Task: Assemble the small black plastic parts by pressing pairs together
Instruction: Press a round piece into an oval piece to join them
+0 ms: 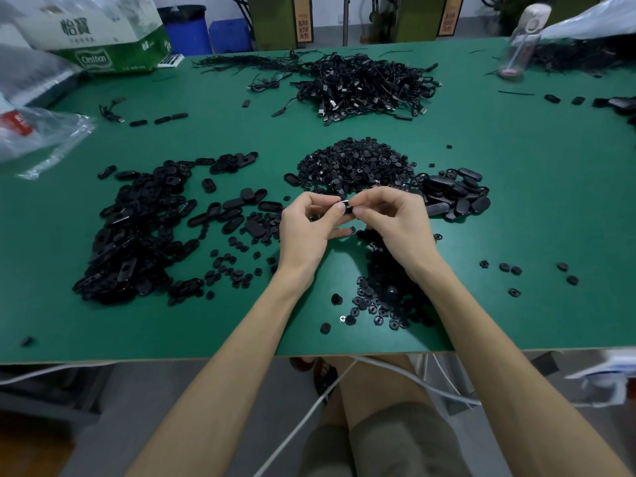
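Note:
Above the middle of the green table [481, 201], my left hand [306, 228] and my right hand [395, 222] meet fingertip to fingertip. Both pinch one small black plastic part [346, 204], mostly hidden by the fingers. A heap of small round black parts [354, 163] lies just beyond the hands. A pile of oval black shells [137, 228] spreads to the left. More oval pieces [454, 194] sit to the right. Small round discs [389, 297] are scattered under my right wrist.
A tangle of black cables [364, 87] lies at the back centre. A green and white carton [110, 36] and plastic bags [38, 132] stand at the back left. A clear bottle [519, 43] stands at the back right. Loose discs [516, 270] dot the right side.

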Motion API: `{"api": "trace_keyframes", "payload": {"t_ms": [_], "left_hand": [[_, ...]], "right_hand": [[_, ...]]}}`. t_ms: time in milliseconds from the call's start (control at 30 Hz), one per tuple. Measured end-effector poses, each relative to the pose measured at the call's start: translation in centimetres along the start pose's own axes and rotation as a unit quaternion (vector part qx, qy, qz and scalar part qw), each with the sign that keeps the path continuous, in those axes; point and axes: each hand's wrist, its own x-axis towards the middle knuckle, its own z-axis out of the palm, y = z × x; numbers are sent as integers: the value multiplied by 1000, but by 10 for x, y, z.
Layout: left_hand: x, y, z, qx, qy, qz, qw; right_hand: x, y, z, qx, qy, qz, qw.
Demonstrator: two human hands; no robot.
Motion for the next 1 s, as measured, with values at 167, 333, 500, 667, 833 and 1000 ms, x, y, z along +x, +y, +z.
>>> {"api": "trace_keyframes", "payload": {"t_ms": [167,333,500,667,833,1000], "left_hand": [[0,2,0,25,-20,13,999],[-1,2,1,37,-24,11,999],[0,1,1,42,-22,12,999],[1,0,0,40,-19,16,999],[0,0,0,43,-17,14,999],[0,1,2,41,-18,14,999]], "right_hand": [[-1,-3,0,-21,12,-11,1000],[-3,-5,0,-42,17,-13,999],[-3,-6,1,-49,36,-6,998],[-5,-10,1,-56,55,-10,997],[-6,-12,2,-68,37,-17,997],[-5,-10,1,-77,54,-21,995]]}}
